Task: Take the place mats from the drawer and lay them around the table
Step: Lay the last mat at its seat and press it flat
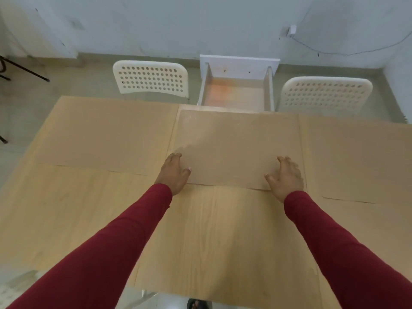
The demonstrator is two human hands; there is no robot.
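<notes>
Three tan place mats lie side by side along the far half of the light wooden table (200, 230). The middle mat (234, 148) has my left hand (175, 172) resting flat on its near left corner and my right hand (286, 177) flat on its near right corner, fingers spread. A second mat (107, 132) lies to the left, a third mat (361, 161) to the right. Another mat (223, 259) lies at the near edge between my red-sleeved arms. Beyond the far edge the white drawer (236, 94) stands pulled out, with nothing visible inside.
Two white perforated chairs stand at the far side, one chair (151, 78) left of the drawer and the other chair (325, 94) right of it. A wall runs behind them. Black stand legs (24, 68) are at the far left on the floor.
</notes>
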